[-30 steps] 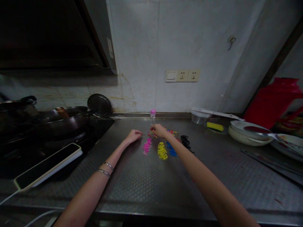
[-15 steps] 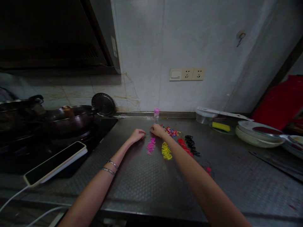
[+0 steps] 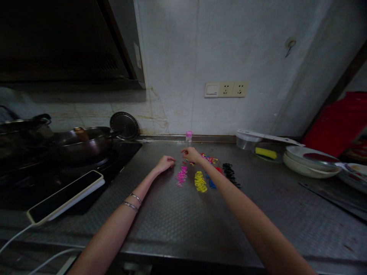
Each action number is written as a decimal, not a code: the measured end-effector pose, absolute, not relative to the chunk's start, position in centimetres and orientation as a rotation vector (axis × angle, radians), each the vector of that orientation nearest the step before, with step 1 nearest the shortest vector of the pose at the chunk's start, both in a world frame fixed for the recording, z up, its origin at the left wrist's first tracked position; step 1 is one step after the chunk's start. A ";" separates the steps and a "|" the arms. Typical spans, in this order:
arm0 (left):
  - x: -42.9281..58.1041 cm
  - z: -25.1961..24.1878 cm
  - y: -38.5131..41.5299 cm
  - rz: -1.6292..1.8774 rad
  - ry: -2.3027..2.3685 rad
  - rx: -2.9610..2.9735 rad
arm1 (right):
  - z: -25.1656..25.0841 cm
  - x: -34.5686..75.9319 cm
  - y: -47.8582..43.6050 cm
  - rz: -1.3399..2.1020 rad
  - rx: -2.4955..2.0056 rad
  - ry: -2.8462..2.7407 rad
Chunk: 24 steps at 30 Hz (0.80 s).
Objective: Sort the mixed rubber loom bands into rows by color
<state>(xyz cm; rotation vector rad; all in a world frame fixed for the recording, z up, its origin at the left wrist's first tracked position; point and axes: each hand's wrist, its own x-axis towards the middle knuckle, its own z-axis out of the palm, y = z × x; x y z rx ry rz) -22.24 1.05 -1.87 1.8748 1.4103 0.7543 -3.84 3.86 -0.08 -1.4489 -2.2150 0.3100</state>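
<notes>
wall (image 3: 229, 46): white, stained, tiled low | socket panel (image 3: 226, 89) mid-wall | hook (image 3: 289, 45) upper right | extractor hood (image 3: 57, 38): dark, upper left | hob (image 3: 123, 152): black, left | worktop (image 3: 177, 225): textured steel | light: dim

No text, brand, number or sign can be read. The small pale label (image 3: 137, 55) on the side of the grey metal range hood (image 3: 124, 46) is too blurred to make out. The white-cased phone (image 3: 64, 196) shows only a dark screen. The cream wall plate with a switch and two sockets (image 3: 226, 89) and the small clear bottle with a pink cap (image 3: 188, 138) bear no legible marking.
</notes>
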 end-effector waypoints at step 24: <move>-21.2 -1.9 3.1 0.699 1.356 2.349 | 2.0 5.0 -4.3 0.332 -1.228 -2.228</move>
